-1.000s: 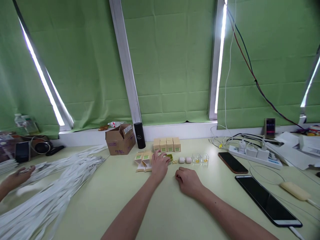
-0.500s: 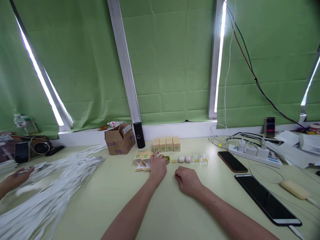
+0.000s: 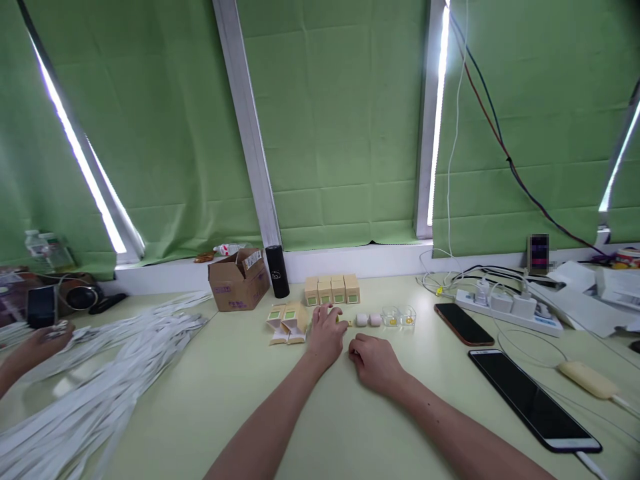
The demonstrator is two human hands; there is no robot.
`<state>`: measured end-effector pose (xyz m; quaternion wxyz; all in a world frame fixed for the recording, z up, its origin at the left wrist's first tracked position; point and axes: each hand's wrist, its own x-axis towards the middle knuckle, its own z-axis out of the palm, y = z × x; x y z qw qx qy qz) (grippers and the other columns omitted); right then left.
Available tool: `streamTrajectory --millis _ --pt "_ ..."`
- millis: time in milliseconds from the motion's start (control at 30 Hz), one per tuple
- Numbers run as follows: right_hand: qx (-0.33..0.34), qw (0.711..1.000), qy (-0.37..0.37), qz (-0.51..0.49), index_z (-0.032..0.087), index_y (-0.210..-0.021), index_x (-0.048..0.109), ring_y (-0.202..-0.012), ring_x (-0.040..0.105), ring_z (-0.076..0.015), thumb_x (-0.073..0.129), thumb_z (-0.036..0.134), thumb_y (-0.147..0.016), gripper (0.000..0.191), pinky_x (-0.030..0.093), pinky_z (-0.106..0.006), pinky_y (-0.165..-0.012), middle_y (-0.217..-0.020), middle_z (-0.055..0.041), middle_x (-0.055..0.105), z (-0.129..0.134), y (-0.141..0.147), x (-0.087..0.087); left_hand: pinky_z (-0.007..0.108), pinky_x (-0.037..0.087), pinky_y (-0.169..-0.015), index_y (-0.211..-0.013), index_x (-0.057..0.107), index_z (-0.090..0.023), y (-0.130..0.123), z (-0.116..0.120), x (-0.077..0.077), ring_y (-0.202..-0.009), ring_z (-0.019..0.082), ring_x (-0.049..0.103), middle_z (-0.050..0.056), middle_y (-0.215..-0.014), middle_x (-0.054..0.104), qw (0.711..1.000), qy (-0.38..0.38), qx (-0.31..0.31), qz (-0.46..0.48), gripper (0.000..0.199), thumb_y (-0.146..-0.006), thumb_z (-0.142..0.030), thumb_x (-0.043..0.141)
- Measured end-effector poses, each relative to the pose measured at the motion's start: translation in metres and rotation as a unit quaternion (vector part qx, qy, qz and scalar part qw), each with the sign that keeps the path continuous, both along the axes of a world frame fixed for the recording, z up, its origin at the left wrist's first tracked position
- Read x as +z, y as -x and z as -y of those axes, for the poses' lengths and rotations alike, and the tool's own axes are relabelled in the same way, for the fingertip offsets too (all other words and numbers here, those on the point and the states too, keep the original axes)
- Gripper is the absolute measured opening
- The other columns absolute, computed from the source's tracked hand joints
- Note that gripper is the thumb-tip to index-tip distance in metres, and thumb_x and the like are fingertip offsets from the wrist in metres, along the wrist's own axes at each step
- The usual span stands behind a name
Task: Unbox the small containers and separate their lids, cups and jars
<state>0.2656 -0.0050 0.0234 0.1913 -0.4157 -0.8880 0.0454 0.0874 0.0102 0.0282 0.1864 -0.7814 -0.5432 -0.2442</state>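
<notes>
My left hand (image 3: 326, 339) reaches over the table with bent fingers apart, covering most of a small olive-green ring-shaped thing. Its thumb is beside some tiny gold-coloured pieces (image 3: 351, 324). To its left stand two open kraft boxes (image 3: 295, 321) with green label squares. My right hand (image 3: 377, 363) rests on the table with curled fingers; their inside is hidden. Beyond it, in a row, are two small pale pink cylinders (image 3: 368, 320) and two clear containers (image 3: 399, 317) with yellow centres. Several closed kraft boxes (image 3: 332, 291) stand behind.
A brown carton (image 3: 237, 283) and a black cylinder (image 3: 277, 271) stand at the back. White straps (image 3: 125, 360) spread across the left, where another person's hand (image 3: 43, 350) holds something small. Two phones (image 3: 533, 397), cables and a power strip (image 3: 510, 313) occupy the right.
My left hand has moved right, away from the open boxes, over the olive-green thing and towards the gold pieces. My right hand stays put. The other person's hand has risen slightly.
</notes>
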Motion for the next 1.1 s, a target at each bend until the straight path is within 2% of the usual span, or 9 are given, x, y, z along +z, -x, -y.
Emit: streamTrajectory --millis 133,333,400,500,733,967,1100 --pt "-0.001 1.000 0.003 0.003 0.022 -0.095 0.070 -0.088 0.067 -0.0178 0.056 0.014 -0.093 0.016 0.033 -0.027 -0.066 -0.100 -0.0035 0.073 0.000 0.000 0.000 0.058 0.031 -0.112 -0.088 0.077 -0.025 -0.003 0.004 0.005 -0.135 0.034 0.037 0.007 -0.125 0.064 1.000 0.007 0.011 0.025 0.026 -0.087 -0.006 0.059" --pt "0.002 1.000 0.003 -0.002 0.022 -0.093 0.069 -0.086 0.067 -0.0172 0.057 0.015 -0.092 0.014 0.031 -0.028 -0.063 -0.099 -0.0025 0.073 0.001 0.000 0.001 0.045 0.046 -0.096 -0.098 0.074 -0.024 0.027 0.024 0.025 -0.112 0.029 0.053 0.006 -0.100 0.074 0.989 -0.024 0.045 0.138 0.027 -0.093 -0.010 0.052" --pt "0.001 1.000 0.001 -0.002 0.022 -0.093 0.069 -0.086 0.067 -0.0173 0.056 0.015 -0.092 0.015 0.031 -0.028 -0.064 -0.098 -0.0028 0.072 0.001 0.000 0.001 0.040 0.049 -0.087 -0.098 0.074 -0.024 0.036 0.033 0.025 -0.103 0.028 0.056 0.007 -0.095 0.075 0.988 -0.001 0.048 0.146 0.026 -0.094 -0.012 0.051" --pt "0.001 1.000 -0.001 0.001 0.021 -0.093 0.068 -0.086 0.067 -0.0173 0.055 0.014 -0.092 0.015 0.030 -0.028 -0.064 -0.097 -0.0029 0.072 0.001 0.000 0.001 0.040 0.048 -0.082 -0.098 0.074 -0.022 0.041 0.044 0.018 -0.100 0.029 0.056 0.009 -0.086 0.074 0.990 0.055 0.072 0.109 0.024 -0.092 -0.014 0.052" --pt "0.000 1.000 -0.008 -0.002 0.021 -0.090 0.067 -0.084 0.066 -0.0166 0.055 0.012 -0.091 0.015 0.030 -0.027 -0.064 -0.095 -0.0021 0.071 0.001 0.000 -0.002 0.045 0.045 -0.097 -0.100 0.072 -0.021 0.026 0.050 0.002 -0.117 0.034 0.050 0.012 -0.097 0.072 0.992 0.096 0.071 0.048 0.021 -0.089 -0.016 0.056" --pt "-0.001 1.000 -0.003 -0.003 0.021 -0.091 0.067 -0.086 0.066 -0.0171 0.054 0.011 -0.091 0.017 0.033 -0.027 -0.067 -0.096 -0.0024 0.072 0.001 0.001 -0.003 0.048 0.041 -0.103 -0.099 0.070 -0.018 0.026 0.050 0.002 -0.123 0.036 0.048 0.014 -0.103 0.070 0.988 0.108 0.102 0.048 0.016 -0.088 -0.018 0.058" --pt "-0.003 1.000 0.000 -0.009 0.022 -0.092 0.068 -0.087 0.066 -0.0172 0.054 0.013 -0.092 0.016 0.034 -0.027 -0.067 -0.097 -0.0022 0.072 0.002 0.001 -0.004 0.050 0.040 -0.102 -0.096 0.069 -0.020 0.025 0.053 0.004 -0.120 0.035 0.050 0.012 -0.102 0.070 0.988 0.115 0.086 0.053 0.015 -0.088 -0.016 0.057"
